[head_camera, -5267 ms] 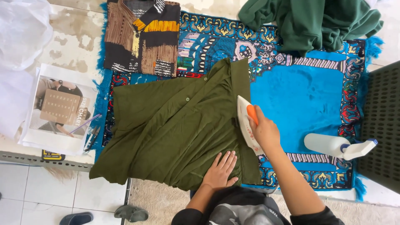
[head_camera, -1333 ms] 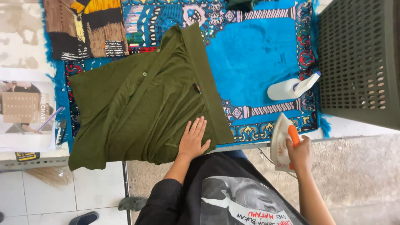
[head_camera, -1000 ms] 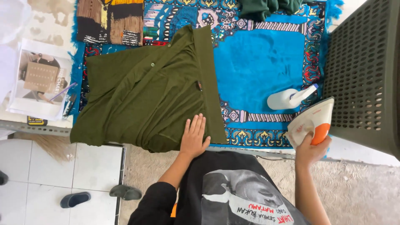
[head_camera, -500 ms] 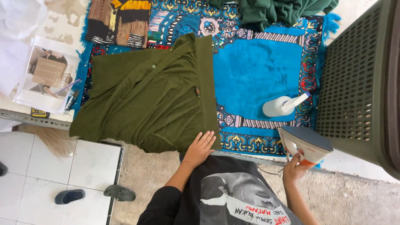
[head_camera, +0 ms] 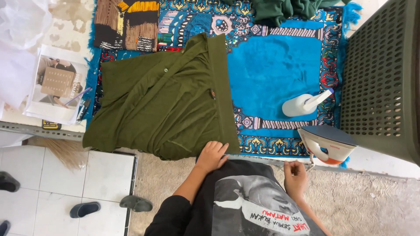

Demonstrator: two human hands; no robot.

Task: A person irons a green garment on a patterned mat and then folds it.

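An olive green shirt [head_camera: 162, 105] lies spread on a blue patterned mat [head_camera: 275, 74], its hem hanging over the near edge. My left hand [head_camera: 211, 155] rests flat on the shirt's near hem, fingers apart. A white and orange iron [head_camera: 327, 143] stands on its heel at the mat's near right corner. My right hand [head_camera: 295, 176] is just below and left of the iron, apart from it, fingers loosely curled and holding nothing.
A white spray bottle [head_camera: 302, 104] lies on the mat beside the iron. A dark perforated basket [head_camera: 385, 78] stands at the right. Folded striped cloth [head_camera: 127, 24] and dark green cloth [head_camera: 288, 9] lie at the far edge. Papers [head_camera: 54, 87] lie left; sandals [head_camera: 135, 203] below.
My right hand carried the iron off the shirt to the right, stood it at the mat's corner and let go. My left hand stayed on the shirt's hem.
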